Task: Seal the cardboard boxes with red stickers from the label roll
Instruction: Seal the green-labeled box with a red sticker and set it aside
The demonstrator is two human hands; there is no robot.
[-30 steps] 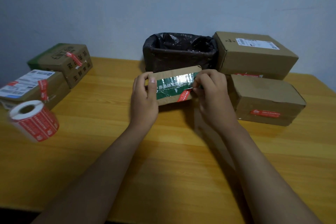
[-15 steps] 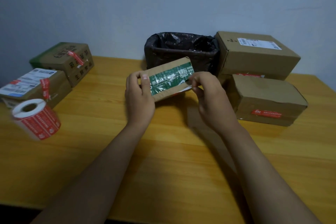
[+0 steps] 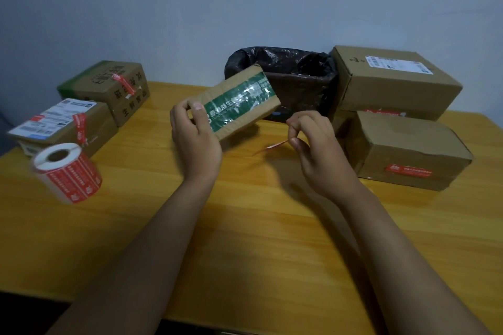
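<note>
Left hand (image 3: 196,141) grips small green-taped box (image 3: 239,106), tilted, lifted above table (image 3: 245,226) near far-edge middle. Right hand (image 3: 318,155) pinches red sticker (image 3: 268,147), apart from box. Label roll (image 3: 68,171) at left edge. Stickered boxes near far-left and far-right corners; black-lined bin (image 3: 296,76) behind.

Left hand (image 3: 196,141) gripping green-taped box (image 3: 237,106), right hand (image 3: 318,149) pinching red sticker (image 3: 269,147)

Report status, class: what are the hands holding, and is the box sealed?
Left hand grips small green-taped box, lifted off the table. Right hand pinches red sticker, clear of the box. No sticker on visible faces. Nothing between.
</note>
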